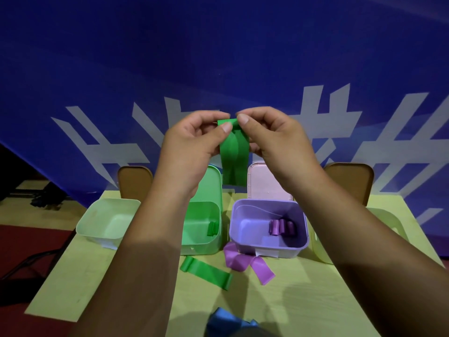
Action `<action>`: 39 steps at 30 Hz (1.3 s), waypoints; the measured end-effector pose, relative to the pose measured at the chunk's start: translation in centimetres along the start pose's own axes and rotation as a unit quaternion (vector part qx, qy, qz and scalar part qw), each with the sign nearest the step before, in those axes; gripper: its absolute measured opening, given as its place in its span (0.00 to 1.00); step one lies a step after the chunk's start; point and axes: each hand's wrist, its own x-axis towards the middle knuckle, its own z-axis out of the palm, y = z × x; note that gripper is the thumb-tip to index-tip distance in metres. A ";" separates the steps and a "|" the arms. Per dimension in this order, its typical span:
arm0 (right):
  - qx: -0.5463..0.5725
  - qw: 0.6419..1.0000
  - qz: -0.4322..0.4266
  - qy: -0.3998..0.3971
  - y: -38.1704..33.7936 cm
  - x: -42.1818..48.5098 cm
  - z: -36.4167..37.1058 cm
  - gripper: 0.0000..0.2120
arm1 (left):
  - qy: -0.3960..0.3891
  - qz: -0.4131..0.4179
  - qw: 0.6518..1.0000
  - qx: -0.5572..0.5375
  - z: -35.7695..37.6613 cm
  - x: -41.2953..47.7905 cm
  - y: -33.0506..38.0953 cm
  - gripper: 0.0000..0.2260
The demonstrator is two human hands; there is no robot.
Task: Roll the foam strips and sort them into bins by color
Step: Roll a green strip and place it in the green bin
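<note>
Raised above the purple bin (267,249), both hands at one green foam strip (234,154): left hand (194,142) pinching its top edge between thumb and forefinger, right hand (274,135) pinching the same edge just beside, thumb tips almost meeting. Top edge curled over slightly; rest of the strip hanging down, bowed along its length, lower end showing between the green lid (215,183) and the pink lid (267,183), both upright behind the purple bin's row. Inside the purple bin, toward its right wall, several purple rolls (281,227). Directly left of the purple bin, close beside it, a green bin (201,249) with one green roll (211,229) against its right wall. Further left of the purple bin, past the green one, a pale bin (114,201); right of the purple bin, partly hidden by the right forearm, a pale yellow-green bin (386,215). In front of the purple bin, at its near left corner, loose purple strips (245,261) tangled on the table (73,276); left of those, a loose green strip (206,271) lying flat with curled ends. Nearer than the purple bin, at the bottom edge of view, a crumpled blue strip (228,322).
</note>
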 end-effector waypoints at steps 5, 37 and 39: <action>-0.036 0.999 -0.015 0.012 0.3 0.1 -0.2 0.04 | -0.020 -0.004 1.000 0.001 -0.3 -0.1 -0.4 0.10; 0.004 1.000 0.014 0.005 0.2 0.1 -1.5 0.07 | 0.005 -0.025 0.999 -0.034 1.4 -0.4 -0.3 0.07; -0.008 1.000 0.012 0.005 0.2 0.0 -1.7 0.07 | 0.008 -0.021 0.999 -0.029 1.5 -0.5 -0.2 0.09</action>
